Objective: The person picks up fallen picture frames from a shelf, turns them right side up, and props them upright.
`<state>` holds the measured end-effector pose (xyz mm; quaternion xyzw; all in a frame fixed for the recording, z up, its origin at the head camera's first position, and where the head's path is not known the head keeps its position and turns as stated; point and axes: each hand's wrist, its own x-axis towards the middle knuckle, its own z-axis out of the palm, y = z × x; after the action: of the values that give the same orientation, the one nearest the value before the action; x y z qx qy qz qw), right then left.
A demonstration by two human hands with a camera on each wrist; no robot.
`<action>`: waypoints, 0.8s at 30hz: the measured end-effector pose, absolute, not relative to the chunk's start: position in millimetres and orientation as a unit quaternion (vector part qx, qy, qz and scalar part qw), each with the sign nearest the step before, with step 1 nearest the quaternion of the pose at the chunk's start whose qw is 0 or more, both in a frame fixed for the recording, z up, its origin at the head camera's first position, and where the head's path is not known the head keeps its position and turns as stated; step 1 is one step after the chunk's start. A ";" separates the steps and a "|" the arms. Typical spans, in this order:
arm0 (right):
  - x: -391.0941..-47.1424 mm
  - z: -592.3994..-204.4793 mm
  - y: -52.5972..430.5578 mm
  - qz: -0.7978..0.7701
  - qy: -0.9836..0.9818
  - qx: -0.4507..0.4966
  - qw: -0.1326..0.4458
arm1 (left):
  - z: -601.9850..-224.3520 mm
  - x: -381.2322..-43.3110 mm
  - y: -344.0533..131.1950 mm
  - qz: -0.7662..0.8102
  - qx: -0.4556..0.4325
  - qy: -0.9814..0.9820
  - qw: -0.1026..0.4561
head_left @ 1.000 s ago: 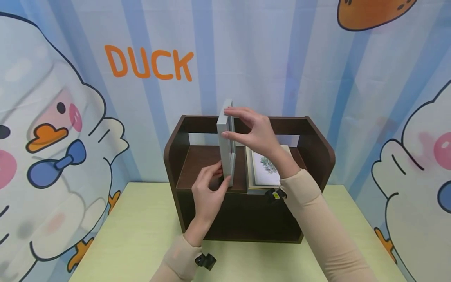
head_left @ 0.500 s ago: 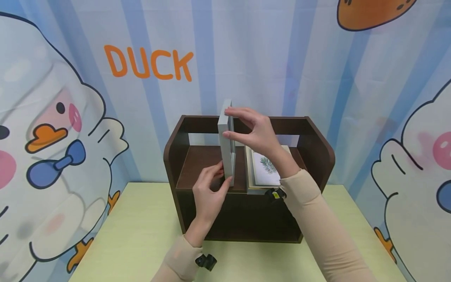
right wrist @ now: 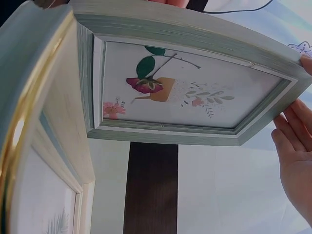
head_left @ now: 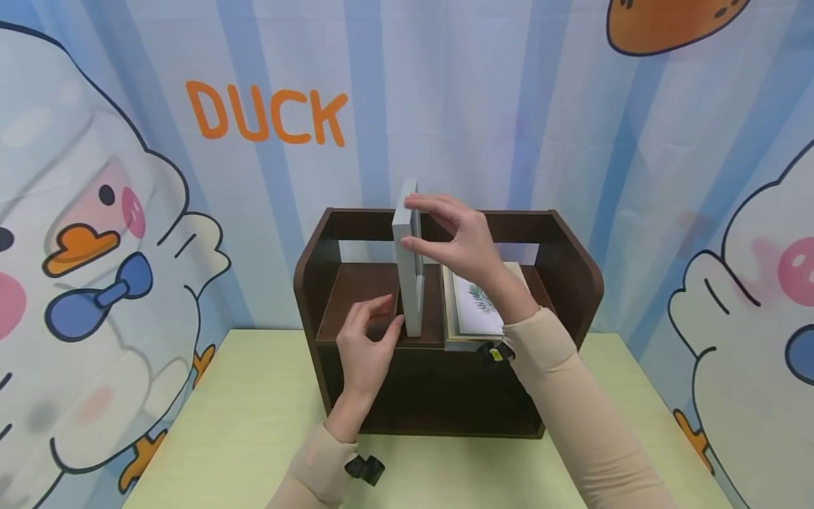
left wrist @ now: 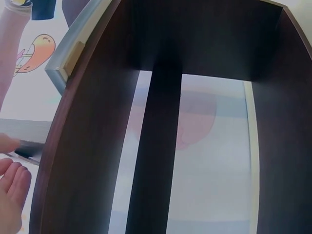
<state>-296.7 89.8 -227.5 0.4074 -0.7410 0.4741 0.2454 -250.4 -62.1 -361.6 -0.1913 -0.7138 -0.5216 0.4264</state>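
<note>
My right hand [head_left: 467, 240] pinches the upright frame [head_left: 408, 279], my left hand [head_left: 365, 353], empty, beside it: likely placement, next calling for balanced release.

Orange lettering [head_left: 275, 116] reading "DUCK" stands on the striped backdrop curtain [head_left: 445, 106]. Small vertical print [right wrist: 120, 101] on the framed picture [right wrist: 187, 90] is too small to read reliably.

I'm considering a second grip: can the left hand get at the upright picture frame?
Probably yes: the left hand is close beside the lower part of the picture frame, nothing visible between them; the right hand grips higher up.
</note>
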 end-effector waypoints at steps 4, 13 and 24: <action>-296.9 -227.6 88.7 0.477 -0.740 0.409 0.241 | -364.0 -251.0 -61.6 -0.527 -0.194 -0.714 0.419; -297.7 -229.0 88.5 0.479 -0.739 0.407 0.243 | -376.5 -262.4 -64.8 -0.528 -0.184 -0.720 0.411; -297.6 -227.0 86.3 0.478 -0.744 0.404 0.236 | -390.8 -282.2 -75.2 -0.510 -0.151 -0.736 0.419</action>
<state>-297.6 86.3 -227.0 0.4038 -0.7437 0.4775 0.2362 -282.2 -75.2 -390.8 -0.1511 -0.7358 -0.5099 0.4191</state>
